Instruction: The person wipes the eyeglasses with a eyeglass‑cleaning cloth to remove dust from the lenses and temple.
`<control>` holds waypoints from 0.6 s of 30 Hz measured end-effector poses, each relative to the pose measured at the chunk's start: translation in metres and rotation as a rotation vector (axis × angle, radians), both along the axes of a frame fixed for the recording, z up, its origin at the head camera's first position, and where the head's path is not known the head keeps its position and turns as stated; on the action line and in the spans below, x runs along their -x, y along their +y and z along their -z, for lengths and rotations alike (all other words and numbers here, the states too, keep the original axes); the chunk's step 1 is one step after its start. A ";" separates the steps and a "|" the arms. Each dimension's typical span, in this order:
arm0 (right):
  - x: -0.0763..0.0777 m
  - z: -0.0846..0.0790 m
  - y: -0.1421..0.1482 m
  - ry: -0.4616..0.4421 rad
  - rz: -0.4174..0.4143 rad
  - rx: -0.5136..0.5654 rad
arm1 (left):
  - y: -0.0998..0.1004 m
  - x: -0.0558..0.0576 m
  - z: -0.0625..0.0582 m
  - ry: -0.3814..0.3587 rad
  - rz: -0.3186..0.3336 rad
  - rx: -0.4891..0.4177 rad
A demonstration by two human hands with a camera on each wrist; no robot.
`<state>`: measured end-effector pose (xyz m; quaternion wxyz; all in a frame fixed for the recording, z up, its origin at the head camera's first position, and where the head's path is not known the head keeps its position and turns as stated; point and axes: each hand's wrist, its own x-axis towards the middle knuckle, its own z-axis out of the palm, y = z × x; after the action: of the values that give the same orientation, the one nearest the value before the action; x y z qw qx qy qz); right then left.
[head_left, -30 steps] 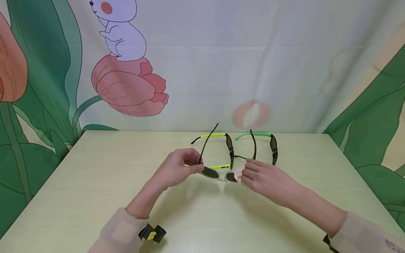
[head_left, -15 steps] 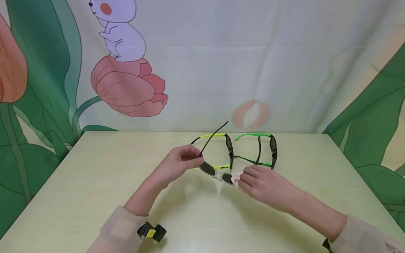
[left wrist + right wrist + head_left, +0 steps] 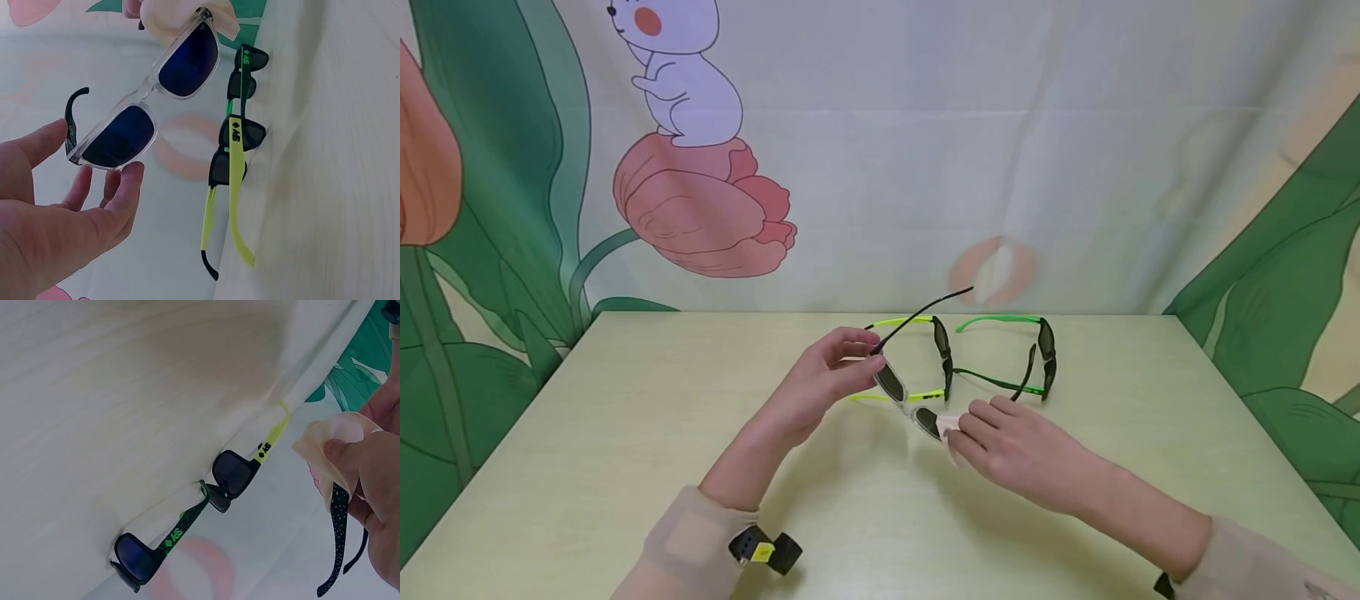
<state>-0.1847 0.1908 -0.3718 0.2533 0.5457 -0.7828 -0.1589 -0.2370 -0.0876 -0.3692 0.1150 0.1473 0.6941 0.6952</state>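
Note:
Clear-framed sunglasses (image 3: 891,382) with dark lenses and black temples are held up above the table, tilted down to the right in the head view. My left hand (image 3: 816,383) pinches them at one hinge corner, thumb and fingertips at the frame edge. My right hand (image 3: 1022,454) grips a pale pink cloth (image 3: 340,434) folded over the other end of the frame, beside the second lens. In the left wrist view both lenses (image 3: 187,62) show blue-black. A speckled black temple (image 3: 337,534) hangs below the cloth in the right wrist view.
Behind the held pair, yellow-templed sunglasses (image 3: 943,350) and green-templed sunglasses (image 3: 1047,354) stand on the pale wooden table (image 3: 647,433), temples unfolded toward the left. A printed curtain (image 3: 880,167) hangs at the table's far edge.
The clear-framed sunglasses have turned clockwise: the left end rose and the right end dropped, with their temples swinging rightward. My right hand and the cloth moved slightly left and down.

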 end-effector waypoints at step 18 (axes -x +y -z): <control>0.002 0.009 -0.013 -0.087 0.019 0.204 | 0.016 0.000 0.006 -0.205 0.031 -0.185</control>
<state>-0.1872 0.1782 -0.3811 0.2719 0.5159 -0.8104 -0.0568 -0.2367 -0.0713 -0.3753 0.1820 0.0959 0.6093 0.7658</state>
